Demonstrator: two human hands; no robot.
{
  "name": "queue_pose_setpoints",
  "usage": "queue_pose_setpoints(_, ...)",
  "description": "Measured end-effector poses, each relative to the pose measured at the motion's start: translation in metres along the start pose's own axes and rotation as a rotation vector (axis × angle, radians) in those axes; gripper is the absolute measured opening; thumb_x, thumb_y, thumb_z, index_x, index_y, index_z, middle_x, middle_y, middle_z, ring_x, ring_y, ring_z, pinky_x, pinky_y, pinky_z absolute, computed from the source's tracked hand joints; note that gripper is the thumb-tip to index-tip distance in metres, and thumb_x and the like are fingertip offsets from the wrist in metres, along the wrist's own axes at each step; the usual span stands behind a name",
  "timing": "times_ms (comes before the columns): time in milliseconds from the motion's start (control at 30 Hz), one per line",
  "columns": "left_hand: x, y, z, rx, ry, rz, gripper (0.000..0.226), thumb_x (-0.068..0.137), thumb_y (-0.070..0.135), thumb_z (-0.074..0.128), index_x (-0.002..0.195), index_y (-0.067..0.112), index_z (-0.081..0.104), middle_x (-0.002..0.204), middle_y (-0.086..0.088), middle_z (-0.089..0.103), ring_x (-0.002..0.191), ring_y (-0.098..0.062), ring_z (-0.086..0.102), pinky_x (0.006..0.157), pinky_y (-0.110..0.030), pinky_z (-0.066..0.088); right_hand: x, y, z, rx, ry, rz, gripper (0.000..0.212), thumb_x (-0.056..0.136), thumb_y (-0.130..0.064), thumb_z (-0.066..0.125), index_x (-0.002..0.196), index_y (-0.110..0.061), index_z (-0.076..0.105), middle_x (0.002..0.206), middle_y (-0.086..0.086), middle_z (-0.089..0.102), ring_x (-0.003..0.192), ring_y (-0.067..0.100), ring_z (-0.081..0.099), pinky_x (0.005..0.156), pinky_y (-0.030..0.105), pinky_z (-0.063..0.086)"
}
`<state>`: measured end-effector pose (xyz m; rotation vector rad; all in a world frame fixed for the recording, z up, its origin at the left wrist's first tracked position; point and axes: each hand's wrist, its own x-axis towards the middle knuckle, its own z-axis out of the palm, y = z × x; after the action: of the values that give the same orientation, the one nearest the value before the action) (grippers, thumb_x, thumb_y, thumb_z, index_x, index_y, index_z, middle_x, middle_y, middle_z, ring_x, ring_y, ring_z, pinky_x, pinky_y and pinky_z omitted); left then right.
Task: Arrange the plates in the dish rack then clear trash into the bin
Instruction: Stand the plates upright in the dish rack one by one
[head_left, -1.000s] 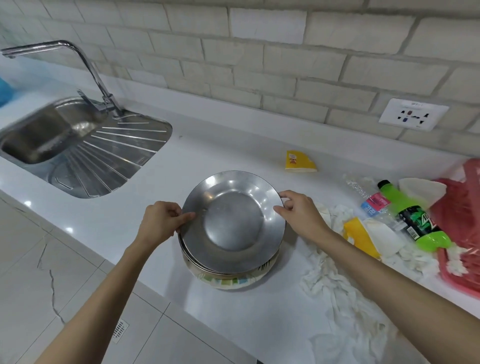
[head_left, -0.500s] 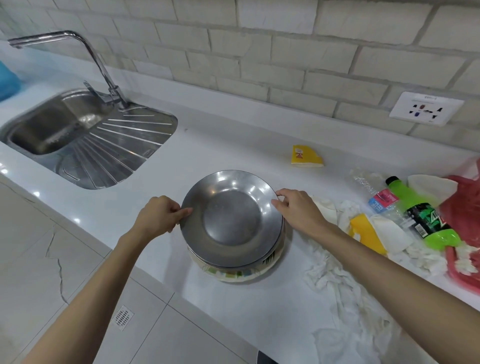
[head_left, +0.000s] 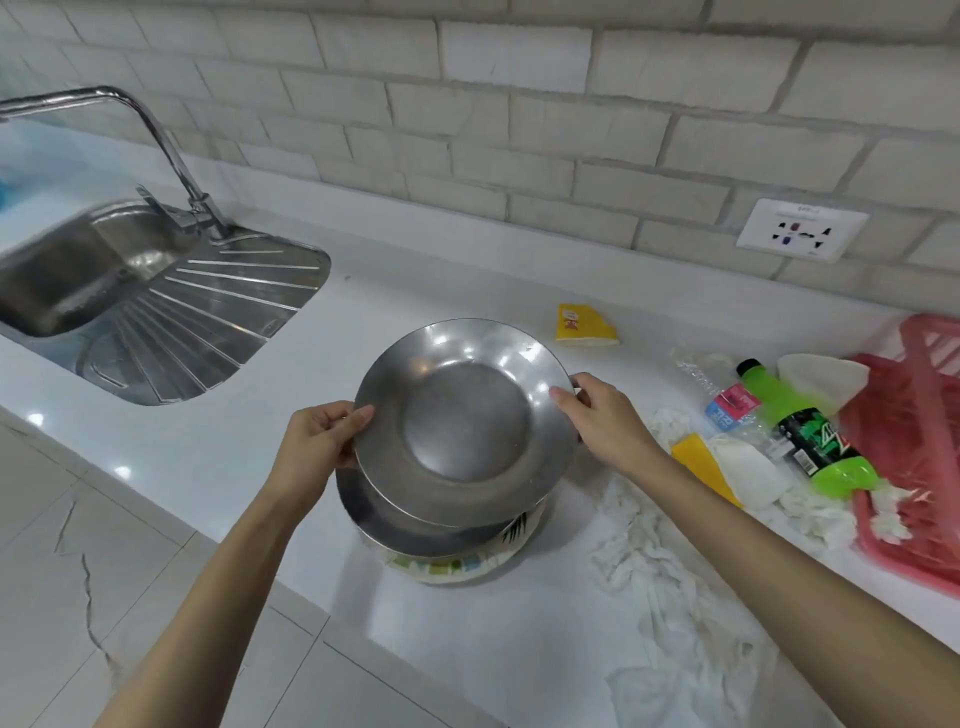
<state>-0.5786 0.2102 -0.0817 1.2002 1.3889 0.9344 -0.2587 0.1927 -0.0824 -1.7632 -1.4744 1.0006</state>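
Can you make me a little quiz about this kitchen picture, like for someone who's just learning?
1. True or false: the left hand and the right hand both hold the top steel plate.
2. What colour is the dish rack? A blue, B red, C black.
3. Fill the gap: the green bottle lies on its ___.
Key: 1 true; 2 B; 3 side.
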Motion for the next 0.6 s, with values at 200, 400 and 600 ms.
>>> queue_pose_setpoints(200, 0.001, 0.020, 0.088, -0.109, -0.084, -0.008, 0.028, 0.097, 0.019, 0.061, 0.085, -0.005, 0.067, 0.064, -0.008, 0.057, 0.056, -0.016, 0.053, 0.056, -0.024, 0.051, -0.038, 0.003, -0.070, 0.469, 0.143, 0.056, 0.027, 0.093, -0.003, 0.058, 0.114, -0.020, 0.064, 0.092, 0.003, 0.074, 0.074, 0.013, 0.070, 0.053, 0.026, 0.053)
queue_pose_setpoints(400, -0.016, 0.048, 0.211, -0.106, -0.330, 0.083, 0.018, 0.096, 0.013, 0.062, 0.110, 0.022, 0.068, 0.077, -0.004, 0.074, 0.068, -0.016, 0.068, 0.052, -0.024, 0.054, -0.096, 0.021, -0.178, 0.345, 0.467, -0.019, 0.020, 0.089, 0.002, 0.057, 0.098, -0.011, 0.070, 0.087, 0.025, 0.070, 0.070, 0.026, 0.063, 0.062, 0.056, 0.053)
queue_pose_setpoints(600, -0.055, 0.065, 0.346, -0.046, -0.517, 0.174, 0.032, 0.099, 0.008, 0.056, 0.121, 0.031, 0.062, 0.088, 0.001, 0.074, 0.075, -0.015, 0.072, 0.053, -0.028, 0.053, -0.167, 0.035, -0.305, 0.058, 0.715, -0.045, 0.025, 0.071, -0.013, 0.053, 0.088, -0.004, 0.069, 0.080, 0.028, 0.066, 0.061, 0.021, 0.055, 0.054, 0.048, 0.047)
